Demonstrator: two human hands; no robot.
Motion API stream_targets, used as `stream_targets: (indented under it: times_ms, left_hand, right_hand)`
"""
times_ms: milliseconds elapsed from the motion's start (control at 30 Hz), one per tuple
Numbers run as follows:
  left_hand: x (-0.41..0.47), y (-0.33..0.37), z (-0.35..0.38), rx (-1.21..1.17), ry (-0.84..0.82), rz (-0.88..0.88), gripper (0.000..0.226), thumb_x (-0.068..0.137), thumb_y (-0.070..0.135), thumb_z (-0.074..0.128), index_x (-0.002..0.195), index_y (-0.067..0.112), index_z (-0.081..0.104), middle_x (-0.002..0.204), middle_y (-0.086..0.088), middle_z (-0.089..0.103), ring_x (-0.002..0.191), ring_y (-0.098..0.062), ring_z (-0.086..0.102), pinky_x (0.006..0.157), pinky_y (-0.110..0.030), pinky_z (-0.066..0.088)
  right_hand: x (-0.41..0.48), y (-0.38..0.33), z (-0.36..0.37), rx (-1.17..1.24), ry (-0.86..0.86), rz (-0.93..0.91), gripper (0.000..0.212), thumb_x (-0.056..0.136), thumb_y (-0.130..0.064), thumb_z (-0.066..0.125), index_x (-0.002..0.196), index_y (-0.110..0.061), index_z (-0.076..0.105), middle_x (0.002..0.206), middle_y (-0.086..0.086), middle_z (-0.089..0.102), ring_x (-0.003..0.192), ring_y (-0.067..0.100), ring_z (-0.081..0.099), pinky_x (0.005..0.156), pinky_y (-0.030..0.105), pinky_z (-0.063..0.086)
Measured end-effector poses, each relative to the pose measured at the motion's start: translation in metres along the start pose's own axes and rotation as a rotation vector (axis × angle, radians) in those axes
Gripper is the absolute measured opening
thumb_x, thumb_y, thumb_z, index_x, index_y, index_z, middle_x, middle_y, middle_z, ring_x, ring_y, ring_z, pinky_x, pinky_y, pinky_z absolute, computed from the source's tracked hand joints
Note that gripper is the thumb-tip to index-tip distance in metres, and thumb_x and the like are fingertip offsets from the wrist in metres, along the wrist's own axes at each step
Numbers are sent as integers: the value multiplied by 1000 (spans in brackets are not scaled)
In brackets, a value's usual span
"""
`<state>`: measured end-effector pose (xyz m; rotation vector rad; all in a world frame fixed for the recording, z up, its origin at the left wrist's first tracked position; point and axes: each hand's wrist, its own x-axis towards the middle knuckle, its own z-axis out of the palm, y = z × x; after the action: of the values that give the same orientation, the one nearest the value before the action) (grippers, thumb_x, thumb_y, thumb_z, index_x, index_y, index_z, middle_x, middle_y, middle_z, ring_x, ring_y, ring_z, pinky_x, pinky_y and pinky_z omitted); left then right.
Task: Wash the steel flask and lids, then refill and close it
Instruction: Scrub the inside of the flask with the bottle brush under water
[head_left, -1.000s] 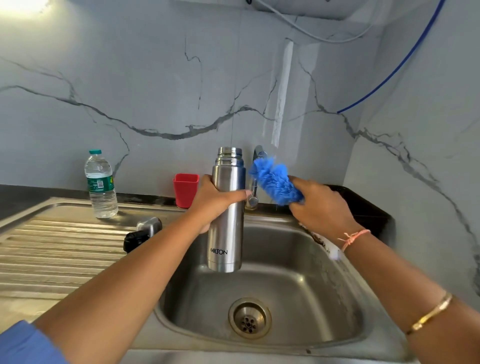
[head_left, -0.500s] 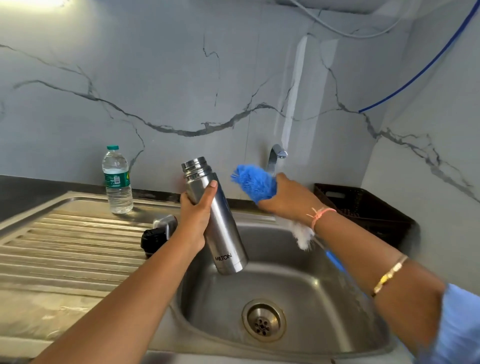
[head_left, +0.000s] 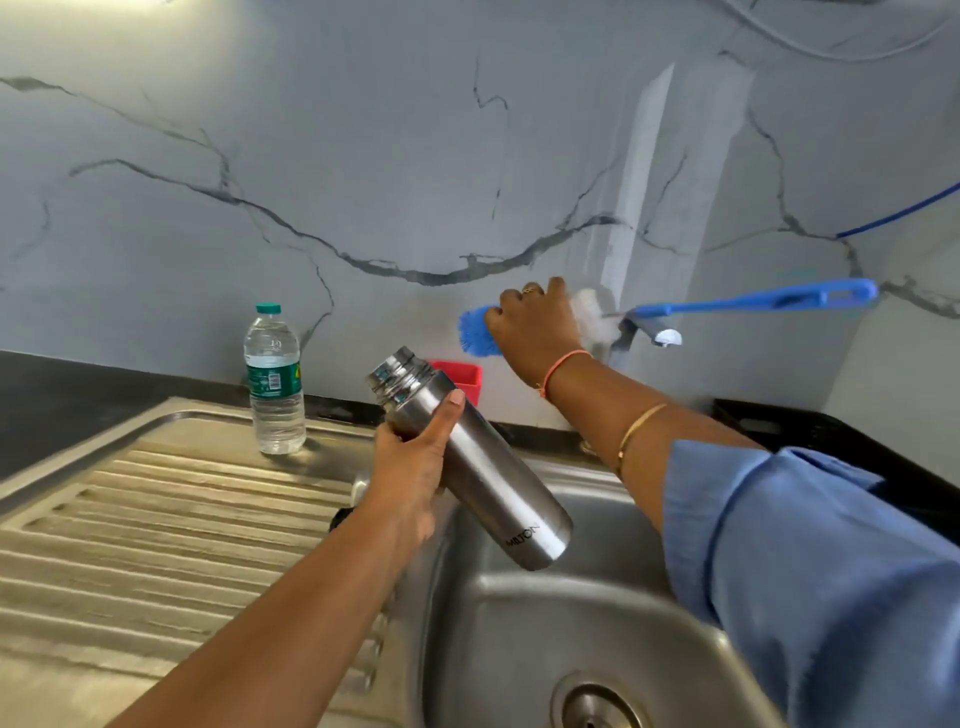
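Two hands: our left hand (head_left: 410, 470) curls round the steel flask (head_left: 488, 473), now tipped toward ten o'clock over the sink (head_left: 519, 649). Our right hand (head_left: 535, 325) grips the bottle brush (head_left: 753, 301), raised at twelve o'clock, ready to scrub.

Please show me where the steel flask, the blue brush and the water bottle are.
steel flask (head_left: 491, 480): head view, middle of its body.
blue brush (head_left: 753, 302): head view, on its long handle.
water bottle (head_left: 274, 382): head view, on its green label.
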<state>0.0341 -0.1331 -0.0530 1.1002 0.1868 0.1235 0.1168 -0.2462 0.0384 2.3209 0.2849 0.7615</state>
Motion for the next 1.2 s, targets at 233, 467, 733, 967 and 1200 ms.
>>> stream_targets:
  times_ms: [233, 467, 733, 967, 1200]
  left_hand:
    - [29, -2, -2, -43, 36, 3, 53, 72, 21, 80, 115, 14, 50, 93, 0, 64, 82, -15, 63, 74, -34, 53]
    - [43, -3, -6, -92, 61, -55, 52, 72, 24, 80, 114, 16, 49, 94, -3, 63, 79, -13, 61, 74, -36, 56]
    - [46, -3, -7, -72, 80, -8, 53, 73, 24, 80, 116, 14, 51, 92, 0, 63, 78, -9, 60, 77, -36, 56]
    - [36, -3, -3, -109, 39, -25, 46, 74, 20, 78, 111, 16, 51, 92, -4, 63, 81, -19, 63, 53, -29, 53]
    - [22, -3, -6, -142, -41, -85, 54, 74, 10, 75, 115, 24, 42, 102, -9, 57, 101, -38, 59, 74, -55, 53]
  right_hand:
    - [44, -24, 45, -180, 35, -148, 26, 97, -14, 44, 118, -15, 60, 112, 3, 58, 103, 30, 53, 107, 63, 18]
    - [62, -46, 83, -203, -25, -324, 25, 95, -23, 53, 117, -22, 63, 119, 1, 59, 114, 30, 53, 109, 61, 17]
    - [64, -30, 64, -208, 82, -147, 25, 96, -20, 48, 115, -18, 63, 112, 3, 57, 108, 30, 50, 105, 49, 27]
    - [51, -11, 46, -69, -41, -44, 22, 94, -18, 47, 108, -16, 63, 110, 7, 58, 102, 29, 55, 94, 37, 32]
    - [22, 5, 40, 356, -64, 111, 29, 90, -23, 50, 118, -18, 58, 109, 8, 61, 100, 29, 59, 85, 34, 38]
